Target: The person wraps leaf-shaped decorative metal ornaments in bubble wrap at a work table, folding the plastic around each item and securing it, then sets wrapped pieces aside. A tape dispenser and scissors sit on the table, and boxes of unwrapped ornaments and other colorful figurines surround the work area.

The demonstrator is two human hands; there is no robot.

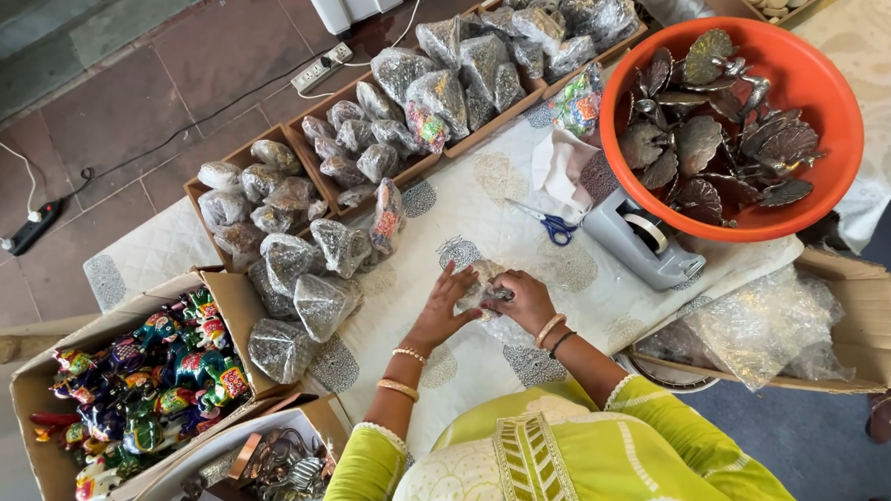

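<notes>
My left hand (442, 306) and my right hand (523, 299) meet over a small metal piece wrapped in clear bubble wrap (483, 291) on the white patterned tablecloth (484, 219). The left fingers press flat on the wrap's left side. The right hand grips its right side. Bangles sit on both wrists. My green sleeves fill the bottom of the view.
Blue-handled scissors (549, 223) and a grey tape dispenser (643, 239) lie just beyond my hands. An orange tub (827, 94) holds metal peacock figures. Cardboard trays (301, 152) hold wrapped bundles (302, 292). A box of painted elephant figures (151, 384) is at left, bubble wrap box (868, 302) at right.
</notes>
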